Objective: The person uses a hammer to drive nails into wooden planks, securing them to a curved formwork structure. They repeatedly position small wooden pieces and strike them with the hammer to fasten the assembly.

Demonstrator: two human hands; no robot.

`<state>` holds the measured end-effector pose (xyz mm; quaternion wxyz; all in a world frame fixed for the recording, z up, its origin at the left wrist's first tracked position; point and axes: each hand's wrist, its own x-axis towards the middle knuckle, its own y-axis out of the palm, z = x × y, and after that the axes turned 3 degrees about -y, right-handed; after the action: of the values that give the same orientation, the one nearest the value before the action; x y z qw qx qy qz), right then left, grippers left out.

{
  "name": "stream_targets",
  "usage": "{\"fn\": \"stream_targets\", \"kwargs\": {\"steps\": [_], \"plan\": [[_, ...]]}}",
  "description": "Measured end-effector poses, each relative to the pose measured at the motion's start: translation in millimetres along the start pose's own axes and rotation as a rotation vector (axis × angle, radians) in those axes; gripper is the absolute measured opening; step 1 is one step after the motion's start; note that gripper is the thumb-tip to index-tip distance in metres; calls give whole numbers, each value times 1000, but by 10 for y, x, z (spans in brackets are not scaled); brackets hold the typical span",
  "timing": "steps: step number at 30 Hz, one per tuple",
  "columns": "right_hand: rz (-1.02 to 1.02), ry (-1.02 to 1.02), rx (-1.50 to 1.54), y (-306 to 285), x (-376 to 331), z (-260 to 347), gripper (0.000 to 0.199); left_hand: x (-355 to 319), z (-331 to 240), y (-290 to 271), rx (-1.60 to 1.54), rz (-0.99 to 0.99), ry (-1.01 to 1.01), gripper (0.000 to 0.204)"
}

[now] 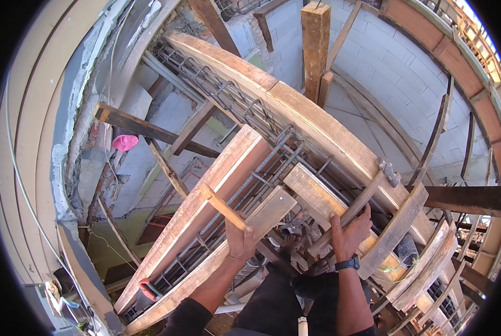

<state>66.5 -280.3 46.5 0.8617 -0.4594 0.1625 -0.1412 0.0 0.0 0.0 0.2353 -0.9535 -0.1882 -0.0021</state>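
My left hand (240, 242) is closed around the near end of a short wooden batten (221, 205), which lies across to the left formwork board (200, 207). Right beside its fingers is a short grey plank (270, 210). My right hand (348, 235), with a dark watch at the wrist, closes around the wooden handle of a hammer (365, 193); part of the grip is hidden. The grey hammer head (388, 173) rests by the right formwork board (323, 123). Under the handle lies a thick, yellow-stained wooden block (314, 193).
A steel rebar cage (256, 173) runs between the boards. Timber props and beams (149, 131) cross the open space at left, near a pink hat (125, 143). An upright post (315, 45) stands ahead, before a pale block wall (396, 73). Curved planks (396, 232) sit at right.
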Motion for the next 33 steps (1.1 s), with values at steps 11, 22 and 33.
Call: {"fn": "stream_targets", "kwargs": {"steps": [11, 22, 33], "plan": [[-30, -27, 105, 173, -4, 150, 100, 880, -332, 570, -27, 58, -2, 31], [-82, -34, 115, 239, -15, 132, 100, 922, -439, 661, 93, 146, 131, 49], [-121, -98, 157, 211, 13, 80, 91, 994, -258, 728, -4, 169, 147, 44]]}}
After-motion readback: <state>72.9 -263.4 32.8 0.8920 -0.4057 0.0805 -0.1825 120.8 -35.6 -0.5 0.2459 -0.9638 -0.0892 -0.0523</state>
